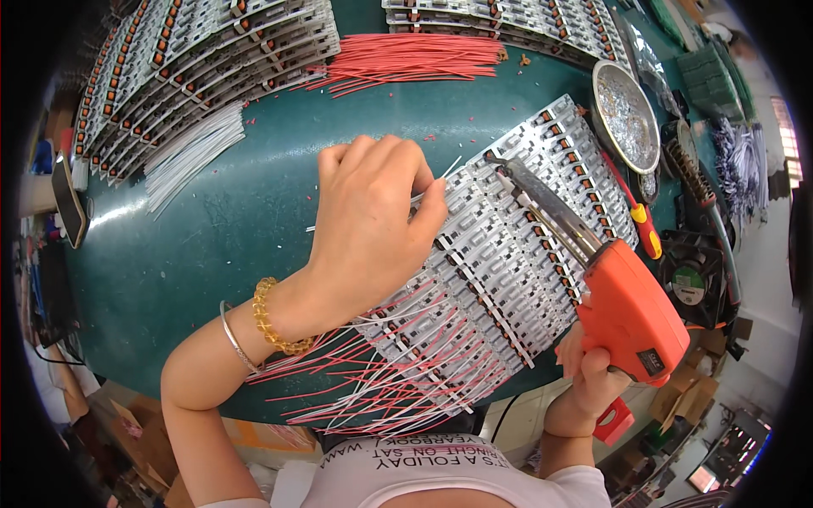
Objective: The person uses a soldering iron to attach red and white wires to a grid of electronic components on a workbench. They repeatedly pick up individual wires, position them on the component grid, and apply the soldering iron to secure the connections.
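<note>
My left hand (373, 220) is closed in a pinch on a thin white wire (454, 166), whose ends stick out on both sides of the fingers. It is over the upper left edge of a panel of small silver boards (500, 254) with black and orange parts. My right hand (593, 377) grips the handle of a red soldering gun (635, 309). The gun's metal barrel reaches up-left across the panel, its tip near the far end, a little right of the pinched wire. Many red and white wires (381, 372) fan out from the panel's near part.
Stacked panels (212, 59) stand back left, with more (517, 21) at the back. A red wire bundle (415, 61) and white wires (186, 157) lie on the green table. Right are a metal bowl (598, 95), screwdriver (645, 230), brush (688, 173) and black fan (690, 275).
</note>
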The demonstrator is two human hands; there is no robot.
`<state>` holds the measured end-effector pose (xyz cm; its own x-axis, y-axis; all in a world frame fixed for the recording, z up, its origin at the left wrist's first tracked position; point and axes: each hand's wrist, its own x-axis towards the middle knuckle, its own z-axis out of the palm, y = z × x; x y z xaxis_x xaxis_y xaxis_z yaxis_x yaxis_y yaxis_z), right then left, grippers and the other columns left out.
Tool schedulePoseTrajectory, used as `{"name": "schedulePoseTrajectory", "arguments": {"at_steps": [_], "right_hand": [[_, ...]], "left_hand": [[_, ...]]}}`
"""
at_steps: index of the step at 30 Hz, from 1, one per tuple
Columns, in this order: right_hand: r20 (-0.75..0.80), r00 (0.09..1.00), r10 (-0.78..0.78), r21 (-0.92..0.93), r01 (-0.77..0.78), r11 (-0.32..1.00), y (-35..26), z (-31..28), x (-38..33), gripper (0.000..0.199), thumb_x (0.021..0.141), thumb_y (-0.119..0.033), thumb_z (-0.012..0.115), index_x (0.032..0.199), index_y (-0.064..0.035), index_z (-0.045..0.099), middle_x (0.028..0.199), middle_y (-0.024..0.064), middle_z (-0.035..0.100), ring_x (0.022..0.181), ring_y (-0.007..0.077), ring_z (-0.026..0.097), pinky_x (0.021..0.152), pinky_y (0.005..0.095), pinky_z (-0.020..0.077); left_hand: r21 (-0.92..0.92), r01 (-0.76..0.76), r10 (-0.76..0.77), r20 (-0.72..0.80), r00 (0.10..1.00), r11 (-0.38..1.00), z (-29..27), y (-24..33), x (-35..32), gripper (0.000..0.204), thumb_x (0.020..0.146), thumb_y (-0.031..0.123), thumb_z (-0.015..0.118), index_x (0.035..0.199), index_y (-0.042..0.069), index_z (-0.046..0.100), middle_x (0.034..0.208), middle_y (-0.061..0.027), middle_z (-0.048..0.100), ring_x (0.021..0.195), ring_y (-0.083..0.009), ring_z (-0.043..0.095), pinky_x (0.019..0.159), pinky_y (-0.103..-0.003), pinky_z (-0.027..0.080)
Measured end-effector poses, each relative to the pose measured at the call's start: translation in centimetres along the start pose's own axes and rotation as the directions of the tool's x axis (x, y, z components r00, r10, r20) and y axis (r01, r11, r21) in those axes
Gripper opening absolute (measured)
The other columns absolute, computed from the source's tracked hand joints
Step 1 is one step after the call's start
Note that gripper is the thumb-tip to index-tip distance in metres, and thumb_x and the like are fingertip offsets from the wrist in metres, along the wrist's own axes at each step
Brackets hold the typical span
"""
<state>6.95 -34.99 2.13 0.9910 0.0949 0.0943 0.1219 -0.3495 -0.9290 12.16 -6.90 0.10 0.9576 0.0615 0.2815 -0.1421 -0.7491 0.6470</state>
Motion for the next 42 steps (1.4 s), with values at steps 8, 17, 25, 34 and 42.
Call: {"name": "schedulePoseTrajectory", "arguments": {"at_steps": [8,17,25,34,42], "right_hand": [[-0.023,0.999,0.025,0.114,-0.022,0.993,-0.4,0.5,-0.2,0.082,0.088,-0.054,0.065,0.121,0.0176,0.043,0.052,-0.0005,0.045,0.040,0.0082,0.042,0.040,0.0234,0.0376],[0.024,0.996,0.085,0.116,-0.087,0.989,-0.8,0.0,-0.5,0.077,0.089,-0.053,0.064,0.119,0.0162,0.048,0.052,-0.0004,0.045,0.039,0.0080,0.041,0.041,0.0229,0.0375],[0.020,0.999,0.044,-0.043,-0.044,0.998,0.6,-0.7,-1.0,0.068,0.090,-0.048,0.067,0.115,0.0132,0.050,0.053,0.0003,0.047,0.040,0.0081,0.042,0.041,0.0230,0.0386],[0.011,0.998,0.056,0.084,-0.056,0.995,-0.3,0.0,-0.7,0.062,0.089,-0.045,0.069,0.111,0.0103,0.050,0.054,0.0006,0.048,0.040,0.0080,0.043,0.042,0.0235,0.0402],[0.006,0.997,0.082,0.107,-0.083,0.991,-1.0,0.4,-0.7,0.069,0.087,-0.048,0.070,0.114,0.0124,0.050,0.053,-0.0002,0.047,0.040,0.0081,0.043,0.042,0.0232,0.0398]], "left_hand": [[-0.123,-0.008,-0.005,-0.099,0.995,0.992,0.0,-0.2,0.0,0.011,0.082,0.007,0.068,0.076,0.006,0.059,0.086,-0.0029,0.064,0.083,-0.0206,0.057,0.085,-0.036,0.035],[-0.034,-0.055,0.056,0.033,0.998,0.998,-0.2,0.7,-0.3,0.012,0.078,0.005,0.070,0.074,0.006,0.059,0.090,-0.0057,0.064,0.085,-0.0235,0.057,0.088,-0.037,0.035],[-0.055,-0.062,0.064,0.040,0.997,0.997,-0.4,0.5,-0.4,0.012,0.077,0.005,0.071,0.074,0.005,0.059,0.091,-0.0056,0.064,0.088,-0.0241,0.057,0.088,-0.037,0.035],[-0.062,-0.062,0.066,0.054,0.996,0.996,-0.5,0.3,-0.3,0.013,0.077,0.006,0.072,0.074,0.005,0.059,0.091,-0.0055,0.064,0.088,-0.0236,0.058,0.088,-0.036,0.036],[-0.048,-0.079,0.081,0.043,0.996,0.996,-0.3,0.1,-0.3,0.012,0.077,0.006,0.071,0.074,0.006,0.059,0.090,-0.0052,0.064,0.087,-0.0235,0.057,0.089,-0.036,0.035]]}}
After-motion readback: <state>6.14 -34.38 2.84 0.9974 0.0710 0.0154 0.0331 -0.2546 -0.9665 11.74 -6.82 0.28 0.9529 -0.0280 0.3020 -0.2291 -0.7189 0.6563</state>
